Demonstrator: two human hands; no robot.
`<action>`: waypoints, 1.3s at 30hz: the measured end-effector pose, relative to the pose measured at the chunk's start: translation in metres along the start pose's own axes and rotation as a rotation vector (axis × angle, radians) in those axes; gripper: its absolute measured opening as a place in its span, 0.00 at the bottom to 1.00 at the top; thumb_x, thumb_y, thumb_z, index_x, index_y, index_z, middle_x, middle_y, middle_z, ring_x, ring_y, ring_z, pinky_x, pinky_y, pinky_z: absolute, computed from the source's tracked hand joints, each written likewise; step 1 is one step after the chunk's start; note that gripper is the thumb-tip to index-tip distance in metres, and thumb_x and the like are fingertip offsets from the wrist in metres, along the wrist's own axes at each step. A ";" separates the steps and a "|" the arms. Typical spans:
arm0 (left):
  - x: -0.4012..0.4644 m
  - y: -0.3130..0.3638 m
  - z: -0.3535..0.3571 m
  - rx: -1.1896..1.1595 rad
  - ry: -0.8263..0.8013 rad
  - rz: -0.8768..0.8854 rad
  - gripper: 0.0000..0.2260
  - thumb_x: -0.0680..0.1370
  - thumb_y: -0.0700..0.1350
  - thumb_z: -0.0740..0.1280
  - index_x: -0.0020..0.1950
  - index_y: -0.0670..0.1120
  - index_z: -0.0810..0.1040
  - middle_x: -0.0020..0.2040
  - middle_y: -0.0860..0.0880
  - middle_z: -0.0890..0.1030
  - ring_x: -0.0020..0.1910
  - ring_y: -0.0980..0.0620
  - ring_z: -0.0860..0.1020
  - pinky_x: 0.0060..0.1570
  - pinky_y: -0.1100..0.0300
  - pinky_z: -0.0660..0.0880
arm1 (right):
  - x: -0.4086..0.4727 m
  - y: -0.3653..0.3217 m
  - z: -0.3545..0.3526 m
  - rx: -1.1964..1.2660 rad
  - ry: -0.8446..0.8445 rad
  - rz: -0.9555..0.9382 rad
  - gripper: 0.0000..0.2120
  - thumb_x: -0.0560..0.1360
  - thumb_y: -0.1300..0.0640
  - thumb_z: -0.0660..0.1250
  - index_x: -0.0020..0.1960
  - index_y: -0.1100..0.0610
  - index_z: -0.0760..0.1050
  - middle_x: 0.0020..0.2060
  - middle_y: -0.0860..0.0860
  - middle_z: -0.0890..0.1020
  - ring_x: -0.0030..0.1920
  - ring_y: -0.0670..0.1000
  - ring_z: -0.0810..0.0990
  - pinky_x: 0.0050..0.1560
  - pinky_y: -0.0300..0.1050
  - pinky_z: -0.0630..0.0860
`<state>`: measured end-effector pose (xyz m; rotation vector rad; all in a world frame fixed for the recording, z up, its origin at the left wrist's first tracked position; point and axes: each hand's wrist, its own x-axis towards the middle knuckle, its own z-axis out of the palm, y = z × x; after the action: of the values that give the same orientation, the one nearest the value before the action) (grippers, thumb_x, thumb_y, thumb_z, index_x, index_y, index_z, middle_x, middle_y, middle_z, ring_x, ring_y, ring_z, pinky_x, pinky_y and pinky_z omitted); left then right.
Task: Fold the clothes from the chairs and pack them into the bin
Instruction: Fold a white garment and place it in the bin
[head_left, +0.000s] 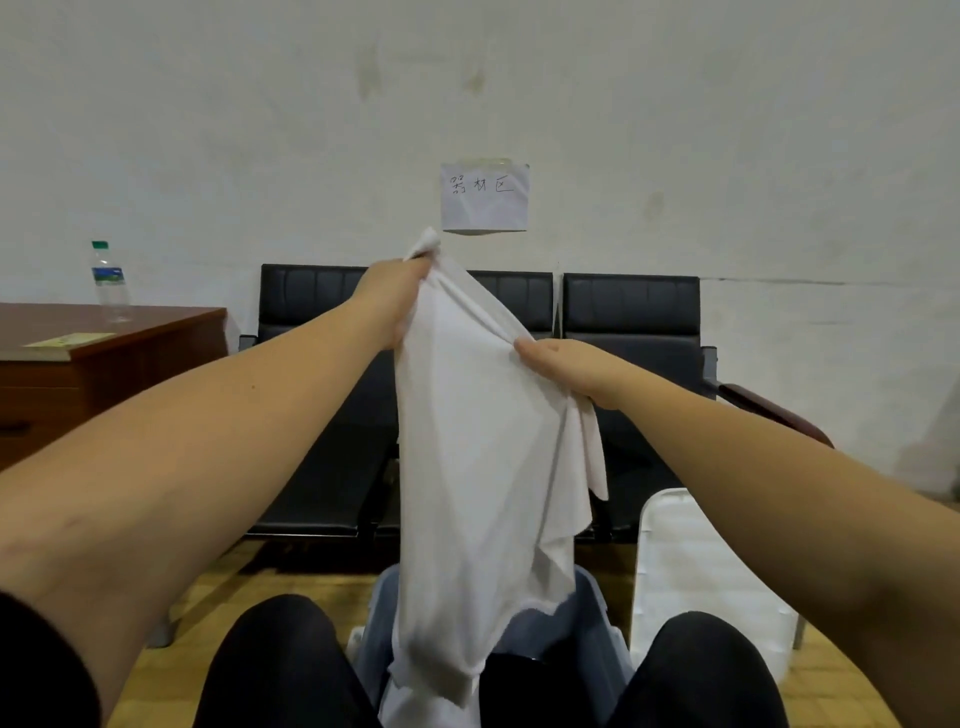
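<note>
A white garment (478, 467) hangs in front of me, held up in the air. My left hand (395, 296) grips its bunched top end, higher and further out. My right hand (566, 369) pinches its right edge, lower down. The cloth's lower end drapes down into a blue-grey bin (597, 623) standing on the floor between my knees, where something dark lies inside. Behind the garment stands a row of black chairs (631, 322) against the wall, with nothing visible on the seats.
A brown wooden desk (130, 353) at the left carries a plastic water bottle (110, 283) and a book. A white bin lid (696, 561) leans at the right. A paper sign (484, 196) hangs on the wall.
</note>
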<state>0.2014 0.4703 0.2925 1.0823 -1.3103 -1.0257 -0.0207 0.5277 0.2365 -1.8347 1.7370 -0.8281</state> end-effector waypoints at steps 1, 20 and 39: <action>0.000 0.000 -0.002 -0.005 0.016 -0.004 0.15 0.79 0.55 0.67 0.59 0.46 0.73 0.48 0.50 0.75 0.50 0.49 0.75 0.56 0.54 0.73 | -0.002 0.003 0.001 -0.060 -0.013 -0.013 0.23 0.74 0.31 0.63 0.60 0.45 0.77 0.56 0.46 0.82 0.53 0.49 0.82 0.59 0.50 0.77; 0.009 -0.009 -0.032 -0.039 0.091 -0.024 0.14 0.78 0.59 0.68 0.49 0.49 0.76 0.54 0.48 0.80 0.55 0.47 0.80 0.62 0.48 0.76 | -0.009 0.159 0.048 -0.279 -0.020 0.323 0.06 0.76 0.52 0.69 0.51 0.53 0.78 0.43 0.52 0.81 0.43 0.49 0.78 0.45 0.43 0.72; -0.011 -0.038 0.006 0.440 -0.019 0.115 0.21 0.83 0.58 0.60 0.69 0.45 0.72 0.65 0.48 0.75 0.56 0.50 0.71 0.55 0.55 0.67 | 0.026 0.030 0.028 0.339 0.241 -0.064 0.08 0.80 0.52 0.65 0.51 0.56 0.78 0.40 0.51 0.81 0.39 0.47 0.77 0.41 0.41 0.74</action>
<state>0.1966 0.4725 0.2529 1.3051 -1.6408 -0.6770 -0.0218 0.4975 0.1985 -1.6214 1.5618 -1.3273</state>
